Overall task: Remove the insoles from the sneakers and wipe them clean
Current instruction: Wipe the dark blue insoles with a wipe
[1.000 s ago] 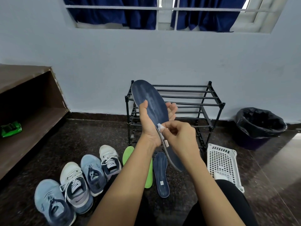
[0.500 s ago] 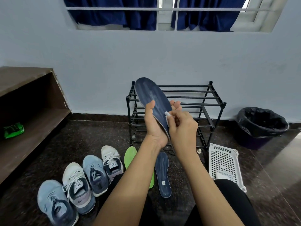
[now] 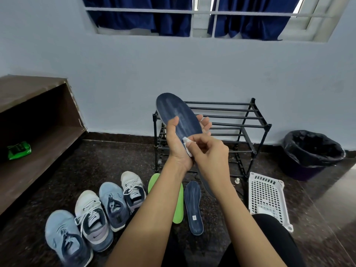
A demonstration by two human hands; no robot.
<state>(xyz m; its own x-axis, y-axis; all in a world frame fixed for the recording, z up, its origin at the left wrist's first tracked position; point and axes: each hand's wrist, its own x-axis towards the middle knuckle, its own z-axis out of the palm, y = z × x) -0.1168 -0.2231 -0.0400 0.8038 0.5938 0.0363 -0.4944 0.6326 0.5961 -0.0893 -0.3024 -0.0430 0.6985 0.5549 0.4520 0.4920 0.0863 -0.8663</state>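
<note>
Dark navy foam insole raised before person, toe end up, top face toward camera, pale streaks visible. Left grip clasps its middle, thumb on face, fingers behind, likely bracing against wiping pressure. Right grip pinches small white wipe against insole's lower face. Matching navy insole and lime green insole flat on dark floor, beside row of four sneakers. Black metal rack behind.
</note>
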